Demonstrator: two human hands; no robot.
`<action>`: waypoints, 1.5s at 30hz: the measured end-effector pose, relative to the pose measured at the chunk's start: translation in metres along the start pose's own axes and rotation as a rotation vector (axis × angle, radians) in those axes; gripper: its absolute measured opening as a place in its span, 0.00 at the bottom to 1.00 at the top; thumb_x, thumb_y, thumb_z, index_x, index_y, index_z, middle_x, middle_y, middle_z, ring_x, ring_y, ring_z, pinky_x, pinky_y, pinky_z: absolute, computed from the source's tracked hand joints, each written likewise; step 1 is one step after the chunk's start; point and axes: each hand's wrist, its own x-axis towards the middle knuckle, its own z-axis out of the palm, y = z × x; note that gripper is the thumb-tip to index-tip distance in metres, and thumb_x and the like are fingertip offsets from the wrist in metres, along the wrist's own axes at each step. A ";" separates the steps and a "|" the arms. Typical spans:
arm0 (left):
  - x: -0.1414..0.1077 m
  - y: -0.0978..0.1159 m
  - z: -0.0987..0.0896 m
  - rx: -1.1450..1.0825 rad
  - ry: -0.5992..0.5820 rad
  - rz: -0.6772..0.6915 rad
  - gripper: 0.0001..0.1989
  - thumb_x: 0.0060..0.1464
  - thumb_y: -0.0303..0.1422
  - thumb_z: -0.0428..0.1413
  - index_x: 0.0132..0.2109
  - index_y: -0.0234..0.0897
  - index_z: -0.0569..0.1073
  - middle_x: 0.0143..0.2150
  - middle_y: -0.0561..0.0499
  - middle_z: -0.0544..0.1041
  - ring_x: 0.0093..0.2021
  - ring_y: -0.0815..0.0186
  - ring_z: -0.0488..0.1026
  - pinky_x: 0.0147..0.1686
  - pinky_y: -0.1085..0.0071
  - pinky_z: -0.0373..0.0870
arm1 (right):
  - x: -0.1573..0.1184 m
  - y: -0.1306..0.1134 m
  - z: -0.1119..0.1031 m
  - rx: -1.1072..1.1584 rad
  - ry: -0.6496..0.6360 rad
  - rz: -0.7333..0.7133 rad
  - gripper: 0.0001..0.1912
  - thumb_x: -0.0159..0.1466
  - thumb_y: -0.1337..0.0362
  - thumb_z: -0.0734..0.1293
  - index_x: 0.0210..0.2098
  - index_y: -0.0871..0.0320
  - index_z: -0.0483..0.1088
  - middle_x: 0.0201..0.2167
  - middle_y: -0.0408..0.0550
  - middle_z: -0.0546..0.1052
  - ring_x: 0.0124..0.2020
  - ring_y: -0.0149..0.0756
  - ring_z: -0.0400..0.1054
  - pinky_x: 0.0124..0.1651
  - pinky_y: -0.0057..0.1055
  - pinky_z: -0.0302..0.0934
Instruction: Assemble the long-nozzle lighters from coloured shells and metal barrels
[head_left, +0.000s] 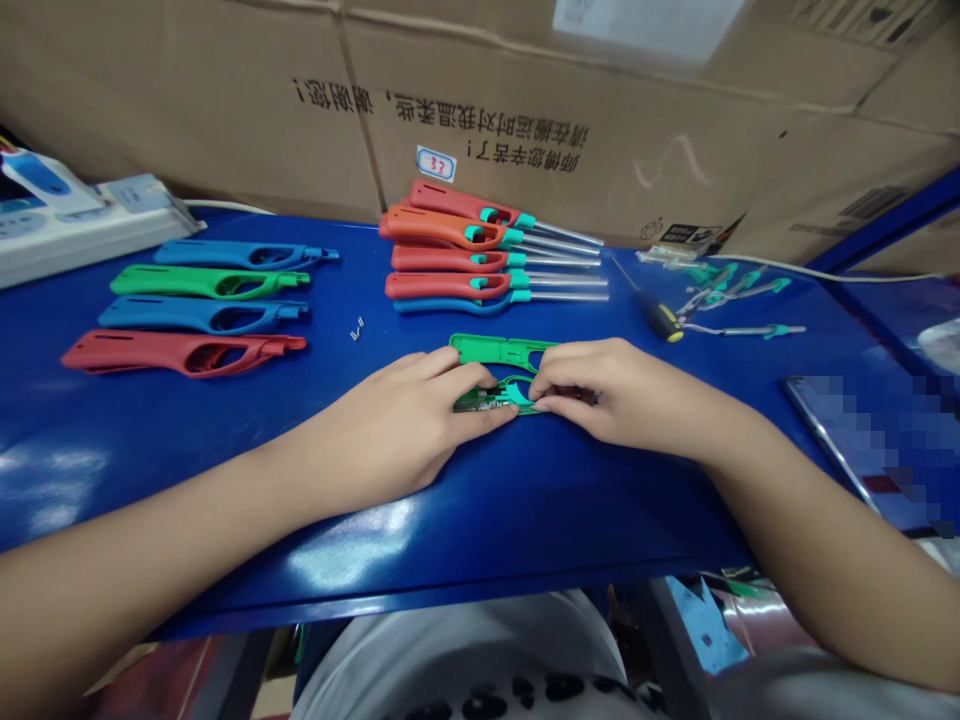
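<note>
A green lighter half-shell (523, 408) lies flat on the blue table, with a teal trigger (516, 393) and small metal parts set inside it. My left hand (427, 405) pinches the left part of this half-shell between thumb and fingers. On the right part, my right hand (600, 385) has its thumb and fingertips closed beside the trigger; what exactly they grip is mostly hidden. Just behind lies another green half-shell (491, 350), its inner side up, touched or nearly touched by both hands.
Red, orange and blue lighters with metal tubes (450, 287) are stacked at the back. Several coloured handle shells (187, 350) lie left, near small screws (358, 328). A screwdriver (664, 320) and wired inner parts (739, 290) sit right, with a phone-like slab (825, 440) nearer.
</note>
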 end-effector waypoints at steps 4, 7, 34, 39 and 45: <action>0.000 0.001 -0.001 -0.009 -0.023 -0.008 0.25 0.64 0.26 0.53 0.67 0.45 0.69 0.56 0.41 0.73 0.49 0.52 0.69 0.46 0.57 0.72 | 0.001 0.000 0.001 0.011 -0.012 -0.010 0.06 0.68 0.71 0.65 0.36 0.60 0.74 0.33 0.48 0.76 0.34 0.34 0.70 0.38 0.29 0.61; 0.000 0.001 -0.001 -0.009 -0.017 -0.006 0.26 0.63 0.26 0.53 0.66 0.45 0.69 0.56 0.41 0.73 0.49 0.51 0.69 0.45 0.57 0.72 | 0.001 0.002 0.000 0.055 -0.015 -0.007 0.06 0.68 0.70 0.66 0.37 0.59 0.75 0.33 0.47 0.77 0.35 0.34 0.71 0.38 0.29 0.62; -0.001 -0.001 -0.007 -0.006 0.053 0.054 0.20 0.66 0.26 0.50 0.61 0.39 0.75 0.54 0.40 0.78 0.50 0.54 0.75 0.50 0.56 0.76 | -0.002 0.002 -0.005 0.053 -0.040 0.005 0.08 0.67 0.74 0.65 0.39 0.58 0.76 0.37 0.48 0.78 0.38 0.34 0.72 0.42 0.30 0.64; 0.000 0.000 -0.007 -0.004 0.053 0.048 0.21 0.65 0.25 0.50 0.61 0.39 0.75 0.54 0.40 0.78 0.50 0.53 0.75 0.49 0.55 0.76 | -0.002 0.002 -0.003 0.023 -0.035 -0.006 0.08 0.67 0.73 0.65 0.39 0.58 0.75 0.37 0.48 0.78 0.38 0.35 0.72 0.42 0.31 0.64; -0.001 -0.002 -0.006 -0.007 0.051 0.069 0.21 0.65 0.25 0.49 0.61 0.37 0.74 0.56 0.41 0.78 0.52 0.52 0.75 0.50 0.54 0.77 | -0.001 0.002 -0.004 0.043 -0.047 -0.025 0.08 0.68 0.72 0.64 0.39 0.58 0.75 0.37 0.48 0.77 0.38 0.35 0.72 0.43 0.31 0.65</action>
